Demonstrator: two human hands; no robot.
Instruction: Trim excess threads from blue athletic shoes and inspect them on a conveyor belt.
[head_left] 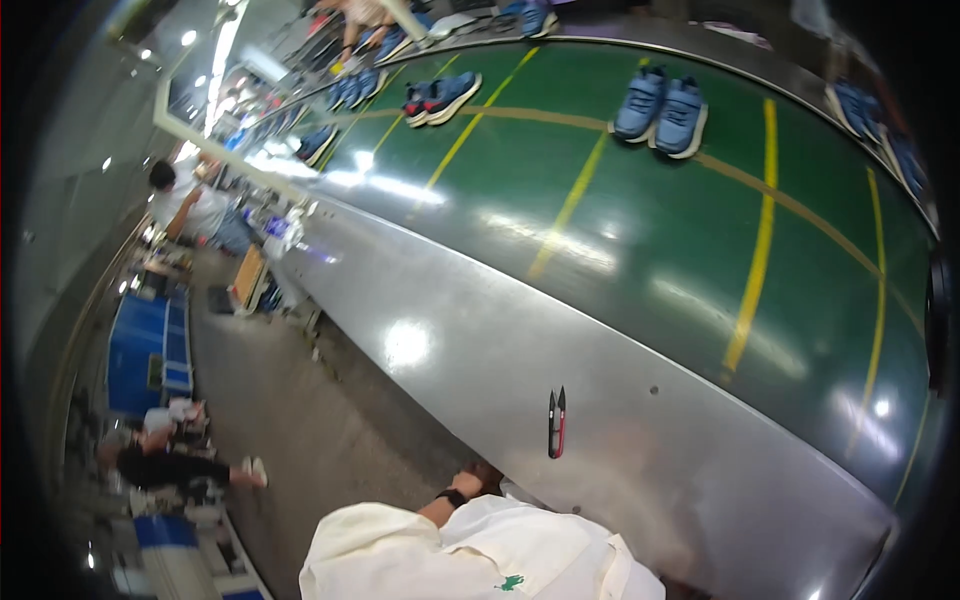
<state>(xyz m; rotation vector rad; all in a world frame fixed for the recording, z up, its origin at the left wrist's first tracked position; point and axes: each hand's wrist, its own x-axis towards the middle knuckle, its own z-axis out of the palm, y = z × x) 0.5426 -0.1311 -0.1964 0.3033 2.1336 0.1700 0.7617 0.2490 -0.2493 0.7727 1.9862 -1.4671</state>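
My left hand (470, 484), with a dark band at the wrist, is low beside the near edge of the metal ledge (470, 370). Its fingers are lost in shadow at that edge, so whether it grips anything is hidden. Thread snips (556, 425) with dark blades and a red handle part lie on the ledge, apart from the hand. My right hand does not show. Farther off, a pair of blue shoes (660, 112) with white soles stands on the green conveyor belt (660, 220).
More shoes (440, 98) sit along the belt toward the far left, with others (868, 120) beyond its far side. A person (195, 210) in a white top is beside the line, another (165, 465) is at the left. A wooden-topped stool (248, 280) stands in the aisle.
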